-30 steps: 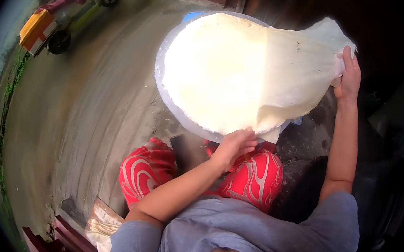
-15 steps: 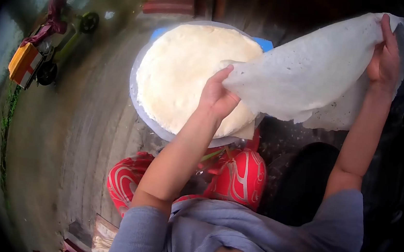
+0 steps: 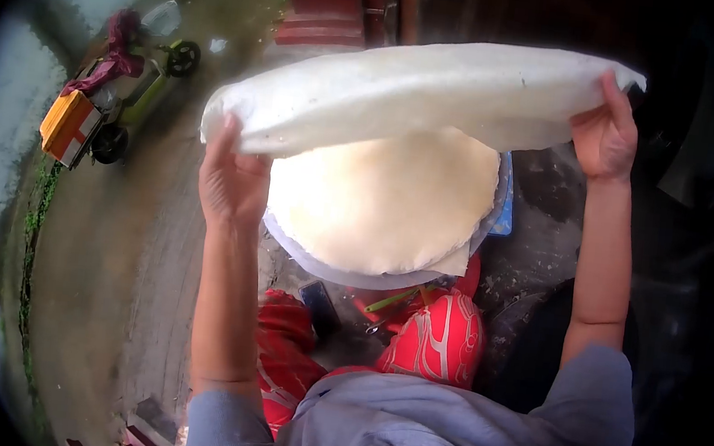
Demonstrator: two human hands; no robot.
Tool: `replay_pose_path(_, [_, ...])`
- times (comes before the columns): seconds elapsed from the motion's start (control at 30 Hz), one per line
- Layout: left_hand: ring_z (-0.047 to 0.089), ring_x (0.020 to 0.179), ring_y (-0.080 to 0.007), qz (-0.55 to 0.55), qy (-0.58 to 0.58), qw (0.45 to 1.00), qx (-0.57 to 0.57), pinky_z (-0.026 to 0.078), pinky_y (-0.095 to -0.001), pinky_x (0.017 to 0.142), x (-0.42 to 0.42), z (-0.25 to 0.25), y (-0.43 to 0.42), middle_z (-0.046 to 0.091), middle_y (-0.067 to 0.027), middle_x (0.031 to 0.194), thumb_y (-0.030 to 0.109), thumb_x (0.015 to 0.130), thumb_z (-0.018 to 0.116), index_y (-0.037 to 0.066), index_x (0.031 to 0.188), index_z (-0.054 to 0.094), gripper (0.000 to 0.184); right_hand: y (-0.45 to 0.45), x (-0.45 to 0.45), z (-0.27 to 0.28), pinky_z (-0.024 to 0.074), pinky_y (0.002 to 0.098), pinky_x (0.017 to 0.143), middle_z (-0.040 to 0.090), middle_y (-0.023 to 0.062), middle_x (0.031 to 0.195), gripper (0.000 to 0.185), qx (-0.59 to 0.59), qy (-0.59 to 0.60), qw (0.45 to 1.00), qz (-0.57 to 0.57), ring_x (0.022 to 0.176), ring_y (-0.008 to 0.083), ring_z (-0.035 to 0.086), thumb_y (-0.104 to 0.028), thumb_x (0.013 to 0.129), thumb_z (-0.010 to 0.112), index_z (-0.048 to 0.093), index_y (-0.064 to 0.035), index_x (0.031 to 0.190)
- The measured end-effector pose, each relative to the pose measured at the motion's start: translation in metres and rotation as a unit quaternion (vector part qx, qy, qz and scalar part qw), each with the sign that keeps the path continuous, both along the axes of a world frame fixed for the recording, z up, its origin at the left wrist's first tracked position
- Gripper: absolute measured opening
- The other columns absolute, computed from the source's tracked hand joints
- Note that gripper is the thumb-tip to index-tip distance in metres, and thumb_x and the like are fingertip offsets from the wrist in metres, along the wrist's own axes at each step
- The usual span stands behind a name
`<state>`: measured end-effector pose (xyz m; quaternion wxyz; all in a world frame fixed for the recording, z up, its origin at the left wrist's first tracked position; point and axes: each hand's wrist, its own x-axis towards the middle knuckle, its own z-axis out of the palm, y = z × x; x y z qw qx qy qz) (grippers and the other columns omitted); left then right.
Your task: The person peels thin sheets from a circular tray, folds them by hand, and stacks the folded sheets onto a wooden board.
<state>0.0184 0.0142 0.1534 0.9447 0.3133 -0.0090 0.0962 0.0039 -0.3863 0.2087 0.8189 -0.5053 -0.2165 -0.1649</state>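
Note:
A thin, whitish, floppy sheet point(image 3: 413, 91), like a large round dough wrapper, is stretched between my two hands. My left hand point(image 3: 236, 181) pinches its left end, and my right hand point(image 3: 608, 135) grips the right end with the thumb on top. Below the sheet lies a pale round stack point(image 3: 376, 203) of what look like similar sheets. It rests on a greyish-white round base point(image 3: 318, 267), whose rim shows along the near side. The raised sheet hides the far part of the stack. A corner of a squarish pale piece point(image 3: 454, 262) sticks out at the near right.
A blue patterned surface point(image 3: 505, 207) shows right of the base. Between my red-trousered knees are a dark phone point(image 3: 320, 308) and a green-handled tool point(image 3: 391, 300). Far left stands a green scooter point(image 3: 148, 91) near an orange box point(image 3: 70, 126). Dark-red woodwork point(image 3: 318, 4) is at the top.
My left hand has moved left and the right hand slightly left and down. The sheet has gone from hanging at the right to being spread across above the stack.

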Motion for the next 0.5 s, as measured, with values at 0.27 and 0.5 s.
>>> replay_pose_path(0.27, [0.061, 0.095, -0.0190, -0.003, 0.390, 0.920, 0.028, 0.048, -0.0359, 0.089, -0.146, -0.182, 0.027, 0.064, -0.0044, 0.102, 0.005, 0.083, 0.062, 0.004, 0.111, 0.058, 0.028, 0.031, -0.104, -0.188, 0.0415, 0.0329, 0.097, 0.059, 0.0074, 0.121, 0.045, 0.061, 0.402, 0.913, -0.027, 0.112, 0.0199, 0.056, -0.008, 0.084, 0.061, 0.050, -0.0021, 0.127])
replay_pose_path(0.5, [0.063, 0.098, -0.0217, -0.096, 0.460, 0.882, 0.021, 0.052, -0.0374, 0.085, -0.198, -0.167, 0.025, 0.064, -0.0074, 0.107, 0.014, 0.087, 0.059, 0.001, 0.113, 0.056, 0.029, 0.051, -0.121, -0.166, 0.0439, 0.0328, 0.095, 0.061, 0.0090, 0.116, 0.036, 0.054, 0.373, 0.926, -0.026, 0.108, 0.0192, 0.058, -0.010, 0.086, 0.057, 0.053, -0.0002, 0.121])
